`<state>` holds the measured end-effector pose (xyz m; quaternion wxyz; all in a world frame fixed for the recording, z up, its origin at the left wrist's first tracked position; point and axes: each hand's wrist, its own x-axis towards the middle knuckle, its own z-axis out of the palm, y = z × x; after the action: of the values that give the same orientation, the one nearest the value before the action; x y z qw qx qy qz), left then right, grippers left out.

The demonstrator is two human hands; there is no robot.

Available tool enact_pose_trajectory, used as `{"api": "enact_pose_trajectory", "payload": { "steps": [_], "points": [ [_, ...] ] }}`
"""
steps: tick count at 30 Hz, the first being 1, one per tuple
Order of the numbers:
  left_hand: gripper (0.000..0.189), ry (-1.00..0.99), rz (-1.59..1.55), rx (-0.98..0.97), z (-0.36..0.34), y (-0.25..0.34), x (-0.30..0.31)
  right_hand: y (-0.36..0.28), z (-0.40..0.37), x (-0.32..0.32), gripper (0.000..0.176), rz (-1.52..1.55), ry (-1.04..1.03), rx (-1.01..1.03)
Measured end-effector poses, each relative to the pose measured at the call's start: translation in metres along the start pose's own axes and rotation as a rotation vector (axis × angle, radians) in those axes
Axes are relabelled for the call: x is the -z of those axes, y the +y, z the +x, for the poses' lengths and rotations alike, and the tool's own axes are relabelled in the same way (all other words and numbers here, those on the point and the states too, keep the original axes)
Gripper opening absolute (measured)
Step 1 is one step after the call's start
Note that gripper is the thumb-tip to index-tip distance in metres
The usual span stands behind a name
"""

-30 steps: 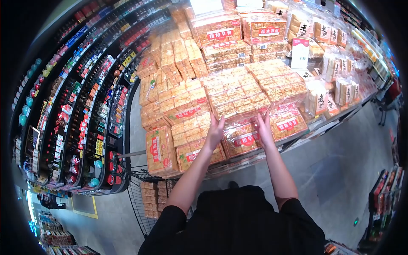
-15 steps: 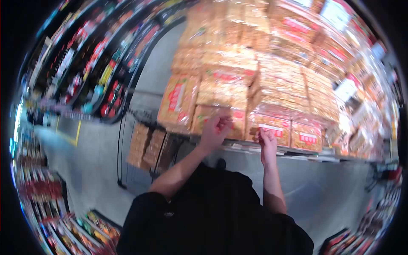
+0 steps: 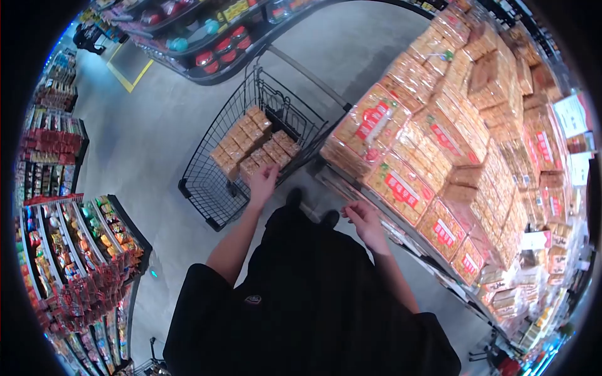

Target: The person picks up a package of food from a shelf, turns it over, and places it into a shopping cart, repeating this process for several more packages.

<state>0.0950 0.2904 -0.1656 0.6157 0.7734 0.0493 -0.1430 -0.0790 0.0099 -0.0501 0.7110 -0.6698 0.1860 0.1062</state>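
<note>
My left hand (image 3: 263, 183) reaches toward the shopping cart, its fingers apart and right at the near edge of a pack of square crispy snack blocks (image 3: 274, 153). A larger clear-wrapped pack (image 3: 240, 141) of the same golden blocks lies beside it in the black wire cart (image 3: 202, 182). My right hand (image 3: 365, 224) hangs in the air over the floor by the display's edge, loosely curled with thumb and fingers apart, holding nothing visible. Close to it on the right are stacked snack packs with red labels (image 3: 401, 190).
The big display (image 3: 467, 147) of wrapped packs fills the right side, with price cards (image 3: 572, 116) on it. Shelves of goods (image 3: 216, 53) stand at the top, and a snack rack (image 3: 81, 244) at the lower left. The grey floor (image 3: 135, 141) shows around the cart.
The view has turned left, bringing the cart toward the middle. My left hand has gone from the stacked packs to the cart; my right hand has come away from the display.
</note>
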Motion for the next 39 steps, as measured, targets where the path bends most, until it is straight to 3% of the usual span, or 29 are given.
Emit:
{"api": "enact_pose_trajectory", "payload": {
  "steps": [3,6,8,11,13,15,18,21,24,27,30,33,36,39],
  "points": [
    [0.033,0.067,0.052,0.07,0.039,-0.067,0.041,0.01,0.018,-0.021,0.02,-0.115,-0.055,-0.008],
    [0.04,0.135,0.147,0.084,0.078,-0.171,0.073,0.004,0.023,-0.042,0.023,-0.199,-0.093,-0.013],
    [0.038,0.057,0.19,0.235,0.083,-0.163,0.086,-0.003,0.029,-0.05,0.024,-0.244,-0.094,-0.013],
    [0.043,-0.026,0.217,0.443,0.097,-0.195,0.099,-0.008,0.035,-0.058,0.026,-0.305,-0.053,-0.024],
    [0.047,-0.089,0.382,0.434,0.113,-0.242,0.112,-0.011,0.04,-0.065,0.027,-0.341,-0.002,-0.041],
    [0.065,-0.07,0.524,0.447,0.12,-0.275,0.12,-0.015,0.043,-0.072,0.026,-0.374,0.01,-0.084],
    [0.076,0.031,0.506,0.598,0.118,-0.26,0.122,-0.015,0.046,-0.082,0.027,-0.368,0.06,-0.1],
    [0.092,0.25,0.375,0.528,0.122,-0.28,0.135,-0.012,0.046,-0.088,0.028,-0.34,0.096,-0.136],
    [0.098,0.4,0.165,0.814,0.138,-0.279,0.164,-0.007,0.043,-0.093,0.027,-0.326,0.113,-0.21],
    [0.084,0.398,-0.178,0.849,0.145,-0.265,0.182,-0.009,0.042,-0.098,0.027,-0.316,0.119,-0.257],
    [0.098,0.35,-0.033,0.821,0.165,-0.282,0.195,-0.004,0.041,-0.102,0.027,-0.296,0.133,-0.289],
    [0.098,0.188,-0.184,0.741,0.182,-0.289,0.202,0.0,0.038,-0.103,0.028,-0.314,0.135,-0.306],
    [0.092,0.076,-0.091,0.838,0.188,-0.27,0.205,-0.004,0.037,-0.106,0.028,-0.3,0.12,-0.414],
    [0.079,0.14,-0.033,0.773,0.174,-0.226,0.183,0.016,0.034,-0.102,0.028,-0.282,0.102,-0.43]
  ]
}}
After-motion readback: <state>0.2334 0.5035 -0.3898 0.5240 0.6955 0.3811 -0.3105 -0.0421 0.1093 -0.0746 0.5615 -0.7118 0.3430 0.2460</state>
